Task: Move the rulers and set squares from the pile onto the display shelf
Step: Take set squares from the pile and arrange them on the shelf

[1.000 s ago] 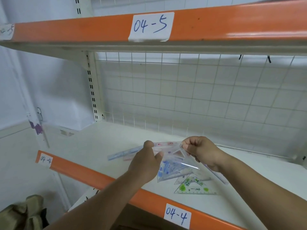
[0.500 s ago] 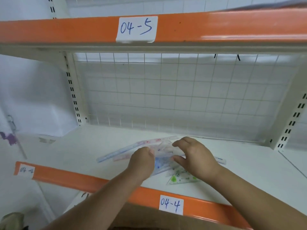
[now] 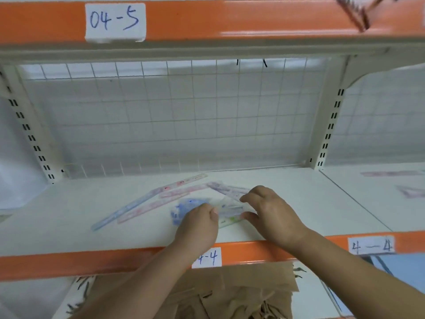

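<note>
I see both hands low over the white shelf (image 3: pixel 69 229): the left hand (image 3: pixel 197 226) has its fingers curled, its thumb pinching the left edge of the clear set squares (image 3: pixel 230 211), while the right hand (image 3: pixel 273 217) curls thumb and forefinger round their right end. The set squares sit between the two thumbs, a blue-printed set square (image 3: pixel 184 207) poking out just beyond the left knuckles. The rulers (image 3: pixel 147 203) lie flat further left of the left fingers, and a purple ruler (image 3: pixel 224 188) runs just beyond the right fingertips
</note>
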{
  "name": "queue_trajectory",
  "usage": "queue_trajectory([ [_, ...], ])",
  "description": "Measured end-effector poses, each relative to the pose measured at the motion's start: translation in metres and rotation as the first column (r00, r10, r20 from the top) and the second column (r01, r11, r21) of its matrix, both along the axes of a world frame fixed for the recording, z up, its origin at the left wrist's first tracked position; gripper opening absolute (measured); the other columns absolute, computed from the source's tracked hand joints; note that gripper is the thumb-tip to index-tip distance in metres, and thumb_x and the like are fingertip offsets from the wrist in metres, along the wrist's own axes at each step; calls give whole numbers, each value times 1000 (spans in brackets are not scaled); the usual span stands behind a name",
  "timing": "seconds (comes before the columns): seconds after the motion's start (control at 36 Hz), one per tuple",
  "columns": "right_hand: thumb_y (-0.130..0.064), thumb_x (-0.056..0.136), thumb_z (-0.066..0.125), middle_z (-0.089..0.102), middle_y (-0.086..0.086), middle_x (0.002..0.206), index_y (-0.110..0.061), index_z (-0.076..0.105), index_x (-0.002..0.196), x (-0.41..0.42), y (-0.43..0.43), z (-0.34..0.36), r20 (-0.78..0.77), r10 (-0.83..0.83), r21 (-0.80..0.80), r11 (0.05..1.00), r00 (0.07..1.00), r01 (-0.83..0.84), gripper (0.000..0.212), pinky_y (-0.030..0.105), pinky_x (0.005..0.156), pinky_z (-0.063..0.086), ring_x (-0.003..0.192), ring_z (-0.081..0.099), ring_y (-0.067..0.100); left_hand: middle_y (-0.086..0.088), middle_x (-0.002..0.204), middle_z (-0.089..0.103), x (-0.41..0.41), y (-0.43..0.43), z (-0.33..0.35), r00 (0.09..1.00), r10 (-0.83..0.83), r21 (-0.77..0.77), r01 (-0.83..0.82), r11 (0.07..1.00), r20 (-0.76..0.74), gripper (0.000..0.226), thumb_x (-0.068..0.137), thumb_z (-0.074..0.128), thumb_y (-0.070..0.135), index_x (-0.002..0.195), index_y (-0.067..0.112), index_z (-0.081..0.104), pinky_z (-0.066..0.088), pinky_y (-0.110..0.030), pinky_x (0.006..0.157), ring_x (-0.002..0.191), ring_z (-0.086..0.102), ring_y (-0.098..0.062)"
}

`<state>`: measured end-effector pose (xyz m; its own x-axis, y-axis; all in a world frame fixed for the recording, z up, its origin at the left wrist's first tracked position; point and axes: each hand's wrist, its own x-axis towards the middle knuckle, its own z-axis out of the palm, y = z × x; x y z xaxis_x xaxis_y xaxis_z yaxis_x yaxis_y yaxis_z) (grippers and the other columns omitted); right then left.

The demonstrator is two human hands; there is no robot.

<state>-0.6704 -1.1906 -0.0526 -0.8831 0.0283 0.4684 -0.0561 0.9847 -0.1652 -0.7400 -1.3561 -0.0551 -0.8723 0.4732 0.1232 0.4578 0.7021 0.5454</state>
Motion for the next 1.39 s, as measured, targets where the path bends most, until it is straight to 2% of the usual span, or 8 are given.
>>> queue_trajectory([
  [0.08, -17, 76, 75, 64, 10, 102, -11, 68, 108, 16, 13, -1, -22, -40, -3, 999, 999, 40, 33, 41, 74, 55, 98, 61, 33, -16, 92, 62, 13, 15, 4, 998, -38, -35, 37, 999, -40, 36, 101, 33, 25, 66, 19, 36, 28, -29, 62, 90, 57, -30],
  [0.17, -16, 74, 77, 64, 11, 98, -10, 69, 105, 32, 28, 0, -35, -73, -2, 997, 997, 73, 33, 40, 70, 56, 94, 62, 34, -9, 105, 62, 24, 33, 8, 991, -80, -91, 70, 993, -110, 28, 100, 34, 31, 100, 14, 56, 38, -30, 73, 99, 56, -24],
  [0.31, -17, 78, 73, 62, 10, 103, -12, 67, 111, 61, 61, 1, -47, -149, -8, 989, 988, 149, 33, 39, 73, 52, 98, 59, 32, -4, 132, 51, 53, 68, 13, 985, -140, -190, 118, 975, -104, 44, 97, 40, 45, 132, 18, 43, 41, -37, 98, 124, 45, -24],
  [0.44, -18, 84, 67, 60, 9, 110, -12, 63, 118, 105, 106, 2, -25, -204, -14, 979, 979, 203, 35, 39, 80, 50, 105, 55, 31, -3, 133, 47, 90, 117, 17, 977, -199, -246, 175, 953, -79, 51, 91, 49, 49, 132, 19, 40, 40, -35, 97, 126, 42, -22],
  [0.69, -7, 70, 75, 63, 11, 93, -9, 69, 103, 200, 202, -1, -6, -254, 31, 967, 967, 254, 33, 39, 62, 52, 85, 61, 36, -4, 130, 50, 172, 214, 16, 958, -286, -213, 272, 939, -38, 46, 91, 53, 41, 130, 19, 41, 42, -35, 97, 121, 45, -24],
  [0.97, -10, 69, 80, 63, 8, 90, -11, 69, 100, 284, 290, -7, 33, -288, 45, 957, 957, 287, 33, 40, 59, 51, 81, 62, 33, -5, 122, 53, 247, 305, 9, 942, -335, -220, 321, 921, -28, 40, 89, 52, 39, 123, 19, 44, 46, -40, 92, 113, 49, -25],
  [1.17, -15, 77, 76, 63, 7, 101, -11, 67, 109, 311, 344, -11, 47, -389, 8, 921, 920, 389, 34, 35, 71, 48, 92, 60, 31, -6, 124, 49, 256, 358, 13, 931, -366, -274, 351, 895, -2, 42, 85, 45, 6, 126, 17, 42, 46, -39, 92, 114, 47, -24],
  [1.39, -15, 80, 71, 61, 7, 102, -12, 67, 110, 317, 416, -12, 66, -486, 45, 874, 872, 484, 31, 38, 71, 49, 95, 58, 31, -4, 131, 48, 236, 436, 10, 905, -425, -255, 407, 877, -14, 42, 90, 42, 11, 132, 18, 42, 41, -30, 93, 121, 45, -23],
])
